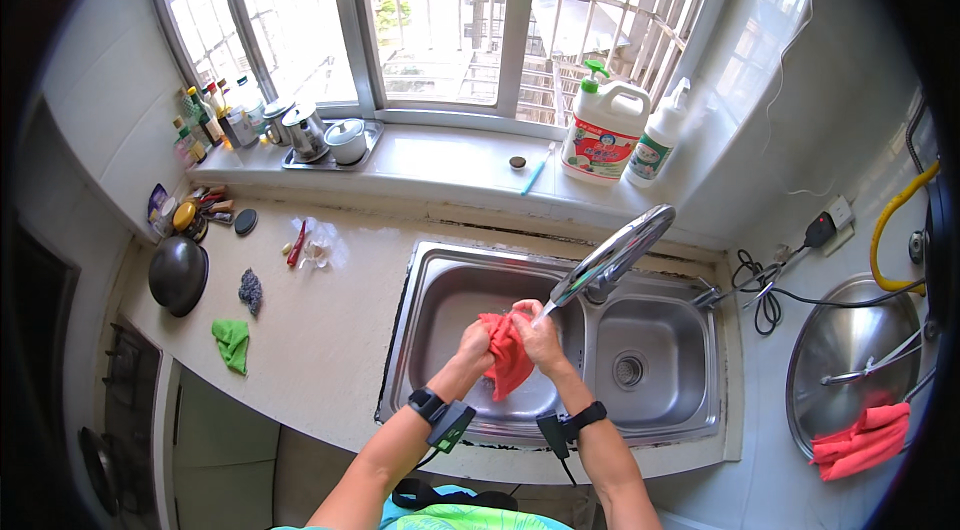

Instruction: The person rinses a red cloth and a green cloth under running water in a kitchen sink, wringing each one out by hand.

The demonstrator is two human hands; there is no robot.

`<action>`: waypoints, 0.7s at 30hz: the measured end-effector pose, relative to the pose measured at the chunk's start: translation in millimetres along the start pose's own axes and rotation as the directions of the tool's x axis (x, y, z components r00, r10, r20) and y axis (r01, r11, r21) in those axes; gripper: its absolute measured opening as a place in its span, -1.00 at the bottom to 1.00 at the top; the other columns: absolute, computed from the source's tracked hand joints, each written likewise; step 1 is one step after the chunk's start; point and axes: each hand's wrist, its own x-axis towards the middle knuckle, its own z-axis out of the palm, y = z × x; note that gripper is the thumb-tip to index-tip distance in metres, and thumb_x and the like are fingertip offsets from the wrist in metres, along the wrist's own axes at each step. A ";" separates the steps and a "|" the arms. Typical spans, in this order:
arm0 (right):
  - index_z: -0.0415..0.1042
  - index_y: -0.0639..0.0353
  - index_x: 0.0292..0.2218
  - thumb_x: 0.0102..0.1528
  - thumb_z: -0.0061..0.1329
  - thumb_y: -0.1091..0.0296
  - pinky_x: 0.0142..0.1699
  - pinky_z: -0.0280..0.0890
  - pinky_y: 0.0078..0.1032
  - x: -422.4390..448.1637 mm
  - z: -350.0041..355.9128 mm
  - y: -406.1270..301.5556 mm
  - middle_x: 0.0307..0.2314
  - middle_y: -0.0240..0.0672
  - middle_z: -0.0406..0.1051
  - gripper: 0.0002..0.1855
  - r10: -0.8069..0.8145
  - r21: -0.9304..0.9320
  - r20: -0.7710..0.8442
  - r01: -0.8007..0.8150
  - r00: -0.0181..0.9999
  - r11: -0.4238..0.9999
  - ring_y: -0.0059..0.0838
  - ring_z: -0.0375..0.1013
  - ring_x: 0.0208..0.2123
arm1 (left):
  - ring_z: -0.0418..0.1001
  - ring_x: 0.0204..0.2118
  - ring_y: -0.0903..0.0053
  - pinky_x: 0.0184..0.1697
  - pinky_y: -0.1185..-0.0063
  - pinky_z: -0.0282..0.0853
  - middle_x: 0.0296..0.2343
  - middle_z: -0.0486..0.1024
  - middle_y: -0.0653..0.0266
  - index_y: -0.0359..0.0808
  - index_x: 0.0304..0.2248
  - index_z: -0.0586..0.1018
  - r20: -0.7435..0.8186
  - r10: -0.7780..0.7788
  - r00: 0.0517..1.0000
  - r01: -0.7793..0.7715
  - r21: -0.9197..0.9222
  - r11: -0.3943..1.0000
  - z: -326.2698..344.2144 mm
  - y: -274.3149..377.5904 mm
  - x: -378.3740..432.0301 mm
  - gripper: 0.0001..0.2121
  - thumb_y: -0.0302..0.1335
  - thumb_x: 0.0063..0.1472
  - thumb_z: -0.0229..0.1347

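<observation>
A red cloth [511, 363] hangs bunched between my two hands over the larger left basin [450, 297] of a stainless steel double sink. My left hand [475, 347] grips its left side. On the upper right part of the cloth, my right hand [537, 335] has its fingers closed. Water runs from the chrome faucet [619, 252] down onto my right hand and the cloth. The lower end of the cloth dangles free above the basin floor.
The small right basin [652, 339] has a drain strainer [628, 370]. Left on the counter lie a green cloth [232, 345], a scouring pad [251, 292], a red chili pepper [297, 243] and a black bowl [178, 275]. A detergent jug [600, 136] stands on the windowsill. Another red cloth [861, 442] hangs right.
</observation>
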 end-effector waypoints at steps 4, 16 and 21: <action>0.28 0.22 -0.37 0.00 -0.19 0.30 -0.42 0.25 -0.27 -10.3 29.5 -20.2 -0.60 -0.03 0.36 -0.81 -0.163 -0.505 0.014 0.147 0.987 0.850 -0.05 0.37 -0.50 | 0.38 -0.39 0.48 -0.34 0.50 0.36 -0.43 0.37 0.31 -0.21 -0.31 0.33 0.140 -0.005 0.990 0.039 -0.244 0.969 -5.9 -16.6 9.7 -0.86 -0.40 0.16 -0.18; 0.23 0.23 -0.45 0.09 -0.40 0.12 -0.49 0.21 -0.14 -4.6 18.2 -8.1 -0.66 0.04 0.32 -0.66 -0.166 -0.659 0.077 0.175 0.983 0.732 0.08 0.33 -0.56 | 0.32 -0.57 0.58 -0.54 0.58 0.30 -0.58 0.36 0.32 -0.27 -0.40 0.36 0.040 -0.125 0.991 0.122 0.074 0.990 10.2 -23.1 4.1 -0.79 -0.32 0.19 -0.22; 0.21 0.24 -0.50 0.07 -0.31 0.18 -0.50 0.19 -0.24 10.3 2.9 -4.3 -0.66 0.03 0.30 -0.72 -0.113 -0.457 -0.117 0.047 0.987 0.888 0.03 0.32 -0.55 | 0.34 -0.62 0.58 -0.58 0.63 0.29 -0.58 0.38 0.29 -0.33 -0.42 0.37 0.170 -0.128 0.977 0.061 0.351 0.934 18.1 -14.1 -14.5 -0.67 -0.18 0.16 -0.21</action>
